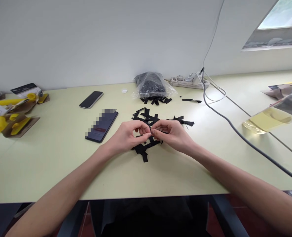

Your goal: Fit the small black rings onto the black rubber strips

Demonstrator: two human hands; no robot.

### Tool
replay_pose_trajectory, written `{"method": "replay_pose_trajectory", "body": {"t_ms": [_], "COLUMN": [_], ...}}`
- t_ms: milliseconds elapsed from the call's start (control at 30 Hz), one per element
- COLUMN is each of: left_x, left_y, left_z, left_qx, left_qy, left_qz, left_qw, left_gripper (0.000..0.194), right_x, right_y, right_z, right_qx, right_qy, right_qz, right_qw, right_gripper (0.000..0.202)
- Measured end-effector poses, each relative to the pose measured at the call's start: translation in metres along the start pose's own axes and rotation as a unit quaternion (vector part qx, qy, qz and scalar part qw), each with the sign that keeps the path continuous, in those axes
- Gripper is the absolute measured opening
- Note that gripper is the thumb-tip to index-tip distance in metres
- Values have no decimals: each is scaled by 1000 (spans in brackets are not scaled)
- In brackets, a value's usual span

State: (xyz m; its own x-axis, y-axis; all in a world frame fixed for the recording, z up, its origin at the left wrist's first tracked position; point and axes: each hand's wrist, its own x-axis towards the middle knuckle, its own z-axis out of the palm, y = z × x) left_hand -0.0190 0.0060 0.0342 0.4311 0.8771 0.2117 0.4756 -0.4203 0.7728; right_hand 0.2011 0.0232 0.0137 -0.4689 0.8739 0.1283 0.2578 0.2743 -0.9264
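My left hand [133,133] and my right hand [170,133] meet fingertip to fingertip above the table, each closed in a pinch. A small dark bit shows where the fingertips come together; it looks like part of a black strip, but the fingers mostly hide it. Short black fabric strips [142,153] lie in a loose pile under and around both hands. More black strips [184,121] spread beyond my right hand, and small dark round pieces [133,115] lie behind the left fingers.
A clear plastic bag [151,85] of black pieces stands at the back, near a power strip [185,82]. Two phones [91,99] lie left of the hands. Yellow items on cardboard [15,125] sit far left. A grey cable [234,131] crosses the right side, beside a clear yellowish package [269,120].
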Motion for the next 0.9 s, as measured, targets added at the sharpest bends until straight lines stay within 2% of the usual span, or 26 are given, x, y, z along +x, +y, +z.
{"method": "replay_pose_trajectory", "body": {"t_ms": [633,900], "left_x": [2,2], "left_y": [-8,-5], "left_z": [9,10], "left_qx": [-104,-117], "left_qy": [38,37], "left_qz": [-42,-52], "left_qw": [993,991], "left_gripper": [15,26], "right_x": [0,0], "right_y": [-3,-5], "right_z": [0,-1], "right_qx": [141,128], "right_qy": [-17,-11], "right_qz": [34,17], "right_qw": [989,992], "right_gripper": [23,28]}}
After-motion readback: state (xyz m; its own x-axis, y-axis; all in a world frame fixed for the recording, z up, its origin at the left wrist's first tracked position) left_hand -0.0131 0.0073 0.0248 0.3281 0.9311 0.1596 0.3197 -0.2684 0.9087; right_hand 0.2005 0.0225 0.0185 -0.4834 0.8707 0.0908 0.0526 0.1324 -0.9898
